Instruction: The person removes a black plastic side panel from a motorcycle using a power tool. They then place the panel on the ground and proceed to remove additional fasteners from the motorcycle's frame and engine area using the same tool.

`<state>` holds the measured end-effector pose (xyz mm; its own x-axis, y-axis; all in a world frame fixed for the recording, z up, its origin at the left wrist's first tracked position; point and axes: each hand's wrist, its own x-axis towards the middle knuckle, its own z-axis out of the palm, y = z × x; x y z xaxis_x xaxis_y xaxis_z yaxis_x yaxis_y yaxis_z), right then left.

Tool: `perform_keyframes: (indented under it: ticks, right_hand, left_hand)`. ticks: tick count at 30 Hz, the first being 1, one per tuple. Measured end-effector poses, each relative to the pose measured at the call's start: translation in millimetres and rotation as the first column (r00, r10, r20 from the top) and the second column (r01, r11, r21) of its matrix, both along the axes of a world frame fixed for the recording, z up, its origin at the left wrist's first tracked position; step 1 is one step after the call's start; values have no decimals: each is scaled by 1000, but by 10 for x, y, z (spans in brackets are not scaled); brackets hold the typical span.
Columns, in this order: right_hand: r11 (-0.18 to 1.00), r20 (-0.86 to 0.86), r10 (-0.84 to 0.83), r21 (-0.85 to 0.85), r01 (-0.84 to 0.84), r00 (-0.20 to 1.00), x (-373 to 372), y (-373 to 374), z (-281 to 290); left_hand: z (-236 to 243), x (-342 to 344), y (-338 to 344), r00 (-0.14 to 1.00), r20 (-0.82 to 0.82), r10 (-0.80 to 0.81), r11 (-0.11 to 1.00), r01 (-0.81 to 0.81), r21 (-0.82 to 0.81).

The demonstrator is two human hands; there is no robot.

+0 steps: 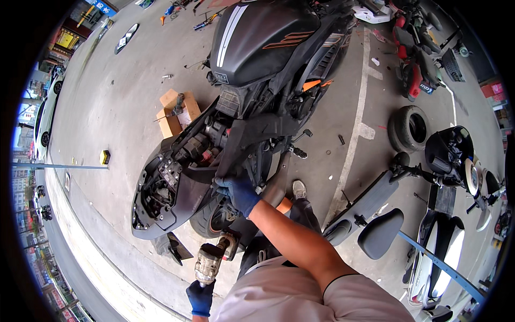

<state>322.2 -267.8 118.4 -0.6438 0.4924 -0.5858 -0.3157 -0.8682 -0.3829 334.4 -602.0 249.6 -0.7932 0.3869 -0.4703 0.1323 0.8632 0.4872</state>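
Note:
A dark motorcycle [263, 43] fills the middle, its seat area uncovered, with wiring and parts showing near the tail [161, 198]. My right hand [240, 196], in a blue glove, reaches across and is closed on the lower end of a black side panel [244, 142] along the motorcycle's side. At the lower left, my left hand [200, 298], also blue-gloved, is closed at the nose end of a worn cordless power driver [208, 263]. The driver's handle and battery point up toward the rear wheel [206, 221]. The left fingers are partly hidden.
Beyond the motorcycle's left side stands an open cardboard box [170, 126]. To the right are a loose tyre [409, 129], a scooter seat [381, 233] and a black helmet-like shell [449, 155]. A blue pole [440, 265] crosses the lower right. Small tools lie at the top.

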Motion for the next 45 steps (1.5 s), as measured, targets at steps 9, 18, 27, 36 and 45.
perform_keyframes:
  ticks: [9, 18, 27, 36, 45]
  right_hand:
    - [974, 170, 173, 118, -194, 970, -108, 488, -132]
    - [871, 284, 465, 23, -491, 839, 16, 897, -391]
    - [878, 339, 440, 35, -478, 832, 22, 1100, -547]
    - [916, 390, 345, 59, -397, 854, 41, 900, -406]
    - [954, 445, 227, 78, -290, 866, -95, 1035, -638]
  left_hand:
    - [-36, -46, -49, 1000, -23, 0, 1000, 1, 23]
    - [-52, 6, 26, 998, 62, 31, 1000, -30, -9]
    - [-45, 3, 190, 998, 63, -19, 1000, 17, 19]
    - [-53, -143, 312, 996, 45, -74, 997, 75, -20]
    - [-17, -242, 437, 998, 34, -58, 998, 58, -20]
